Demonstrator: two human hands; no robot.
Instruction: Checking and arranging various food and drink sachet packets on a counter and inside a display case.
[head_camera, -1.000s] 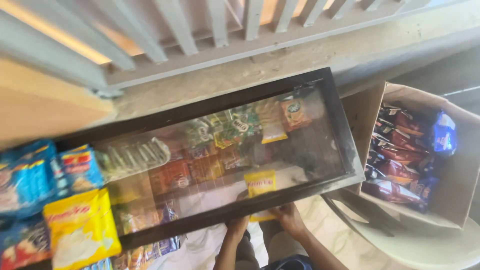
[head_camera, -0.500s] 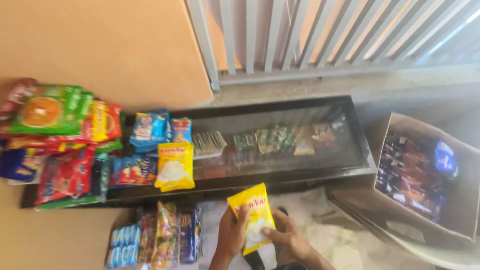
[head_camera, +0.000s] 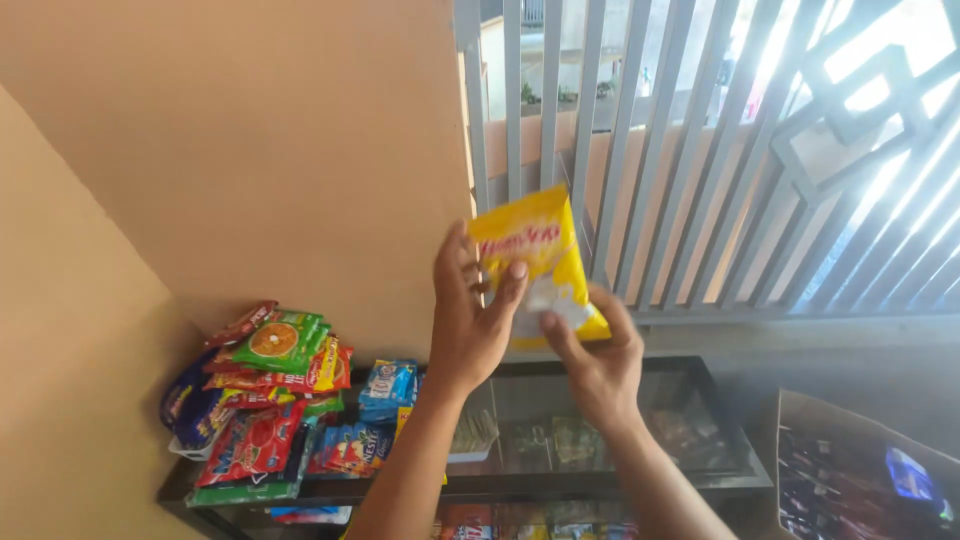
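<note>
Both hands, left hand (head_camera: 468, 325) & right hand (head_camera: 598, 360), grip yellow packet (head_camera: 535, 258), raised above glass cabinet (head_camera: 640, 400); not yet placed. Packet pile (head_camera: 265, 400) sits far left.

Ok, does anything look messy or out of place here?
The packets heaped on the glass-topped black display case at its left end look untidy: the green sachet with an orange picture tops a leaning pile. The yellow packet held in both hands looks intact.

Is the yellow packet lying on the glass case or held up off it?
Held up. The yellow packet is raised in front of the window bars, gripped by the left hand and right hand, above the case.
</note>
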